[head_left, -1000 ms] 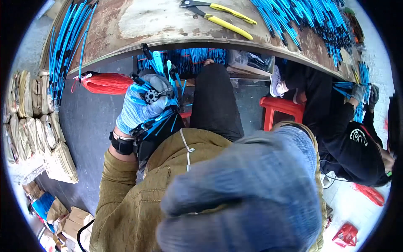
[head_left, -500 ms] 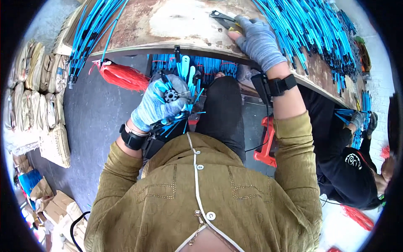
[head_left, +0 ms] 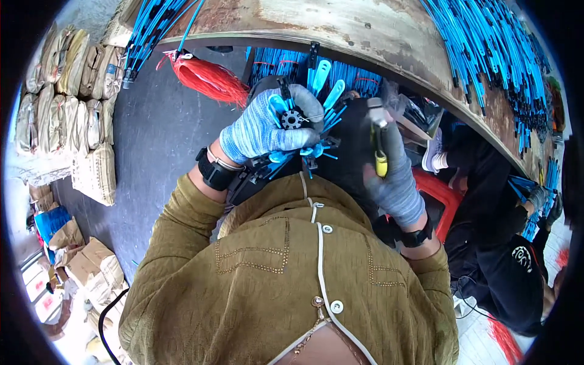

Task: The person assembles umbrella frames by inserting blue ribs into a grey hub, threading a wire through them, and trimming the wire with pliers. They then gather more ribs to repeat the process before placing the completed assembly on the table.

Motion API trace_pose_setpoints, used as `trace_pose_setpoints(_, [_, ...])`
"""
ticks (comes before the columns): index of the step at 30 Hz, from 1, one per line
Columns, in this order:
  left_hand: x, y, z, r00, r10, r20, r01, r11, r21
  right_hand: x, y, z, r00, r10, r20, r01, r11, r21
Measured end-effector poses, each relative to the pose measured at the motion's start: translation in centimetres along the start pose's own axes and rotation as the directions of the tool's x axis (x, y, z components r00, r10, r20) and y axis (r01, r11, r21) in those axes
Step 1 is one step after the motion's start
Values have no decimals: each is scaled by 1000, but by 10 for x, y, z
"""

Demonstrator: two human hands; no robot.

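Nearest, below the bent arms, spreads the olive-brown top [head_left: 261, 292] of the person at work. Over the lap, the gloved left hand [head_left: 261, 131] grasps a black notched hub [head_left: 291, 120], thumb below and fingers curled over it, with flat-ended blue ribs [head_left: 322, 76] fanning out past the fingers on several sides. A thin wire end seems to stick out at the hub's side. The right hand [head_left: 398, 185], gloved too and a little blurred, is closed around yellow-handled pliers [head_left: 381, 159], their metal head pointing up toward the table and well apart from the hub. The step in hand looks like steadying the ribbed piece on the left while the tool is held at the ready on the right; working on that wire would call for a firm left grip and a clear way for the pliers' head between the ribs. So the hub lies inside the left hand's grasp, to the left of the right hand. Beyond, a red stool [head_left: 444, 201] stands under the right forearm, a red bundle of strands [head_left: 207, 79] hangs by the table [head_left: 340, 21], and blue rods [head_left: 499, 58] lie heaped on its right part.
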State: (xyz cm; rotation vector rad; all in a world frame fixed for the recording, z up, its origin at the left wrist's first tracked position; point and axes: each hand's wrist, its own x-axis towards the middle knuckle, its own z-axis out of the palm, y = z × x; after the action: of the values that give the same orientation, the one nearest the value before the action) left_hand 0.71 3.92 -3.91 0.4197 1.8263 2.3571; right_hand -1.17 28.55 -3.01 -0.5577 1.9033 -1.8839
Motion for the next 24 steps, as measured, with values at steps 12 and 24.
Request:
trace_pose_setpoints(12, [11, 14, 5, 979, -200, 30, 194, 970, 148, 31, 15, -9, 612, -729, 305, 325, -120, -938])
trace_pose_setpoints(24, [9, 12, 0, 989, -140, 54, 126, 970, 208, 24, 4, -8, 716, -629, 302, 365, -31, -931])
